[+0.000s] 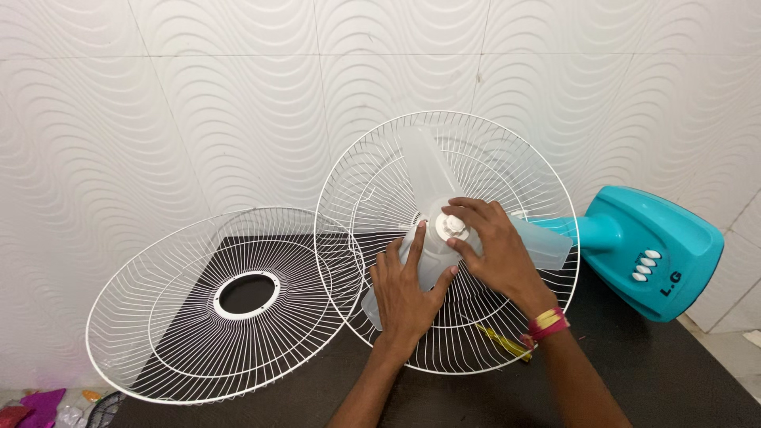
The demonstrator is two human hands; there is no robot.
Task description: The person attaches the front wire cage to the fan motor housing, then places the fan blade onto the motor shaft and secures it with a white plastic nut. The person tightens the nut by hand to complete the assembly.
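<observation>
A table fan lies on its side on a black table (682, 380). Its white wire rear guard (372, 158) stands on edge, with a translucent white blade (428, 170) mounted in front of it. My left hand (404, 289) presses flat against the lower blade, fingers spread. My right hand (491, 246) has its fingertips closed around the small white hub cap (454, 225) at the blade's centre. Bright thread bands circle my right wrist.
A second white wire guard (151, 317) with a round centre hole leans at the left, touching the first. The fan's teal base (662, 250) with white buttons lies at the right. A white patterned tile wall stands close behind. Coloured scraps lie at the bottom left.
</observation>
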